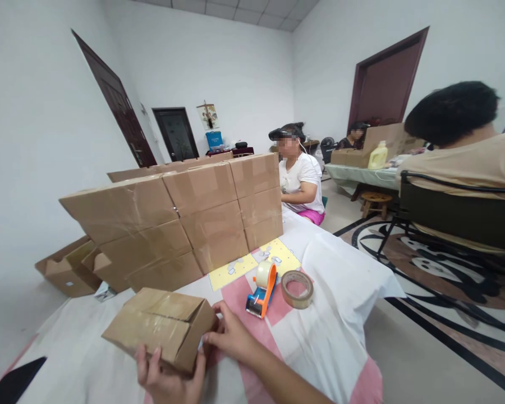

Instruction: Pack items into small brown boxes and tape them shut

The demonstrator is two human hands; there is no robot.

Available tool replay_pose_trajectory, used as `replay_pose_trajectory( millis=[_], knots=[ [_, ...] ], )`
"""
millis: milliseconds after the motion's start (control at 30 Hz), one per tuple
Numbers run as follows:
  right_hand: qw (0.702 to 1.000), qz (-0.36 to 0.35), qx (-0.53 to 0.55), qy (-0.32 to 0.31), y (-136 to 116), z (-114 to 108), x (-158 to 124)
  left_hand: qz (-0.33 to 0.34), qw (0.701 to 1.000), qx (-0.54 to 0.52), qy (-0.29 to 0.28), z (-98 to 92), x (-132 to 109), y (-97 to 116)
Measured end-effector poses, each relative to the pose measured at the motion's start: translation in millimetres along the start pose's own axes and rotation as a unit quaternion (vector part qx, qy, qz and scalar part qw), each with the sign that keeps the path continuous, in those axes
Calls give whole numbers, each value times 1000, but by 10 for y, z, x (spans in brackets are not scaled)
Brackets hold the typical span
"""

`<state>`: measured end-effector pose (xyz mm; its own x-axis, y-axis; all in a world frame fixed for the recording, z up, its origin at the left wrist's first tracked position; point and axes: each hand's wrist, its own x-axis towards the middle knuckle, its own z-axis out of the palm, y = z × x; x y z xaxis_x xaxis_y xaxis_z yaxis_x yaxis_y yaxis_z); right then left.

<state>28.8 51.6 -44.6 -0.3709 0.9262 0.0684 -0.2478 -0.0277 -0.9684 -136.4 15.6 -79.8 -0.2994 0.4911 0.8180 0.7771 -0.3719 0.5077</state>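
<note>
A closed cardboard box (160, 320) with shiny tape along its top seam lies tilted on the cloth before me. My left hand (170, 379) grips its near side, fingers on the top edge and thumb up by the right end. At that right end is my right hand (231, 336), its fingers bent against the cardboard. Between the two thumbs shows a small bluish-white piece (201, 343), too small to name. Beyond my right hand lie an orange and blue tape dispenser (263, 292) with a clear roll and a loose roll of brown tape (297, 289).
A wall of stacked taped cartons (185, 219) stands behind the box. Open cartons (69, 269) sit at the left. The white and pink cloth (340, 280) drops at the table's right edge. One person (303, 179) sits opposite; another sits in a chair (458, 219) at right.
</note>
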Motion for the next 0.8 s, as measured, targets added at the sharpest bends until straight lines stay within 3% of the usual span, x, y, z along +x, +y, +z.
replay_pose_trajectory(
  millis=[467,800],
  knots=[
    [999,18,-18,-25,-51,-37,-19,-13,1000,15,7,-27,-1,-7],
    [999,9,-49,7,-78,-2,-17,-41,999,-17,19,-19,37,137]
  ],
)
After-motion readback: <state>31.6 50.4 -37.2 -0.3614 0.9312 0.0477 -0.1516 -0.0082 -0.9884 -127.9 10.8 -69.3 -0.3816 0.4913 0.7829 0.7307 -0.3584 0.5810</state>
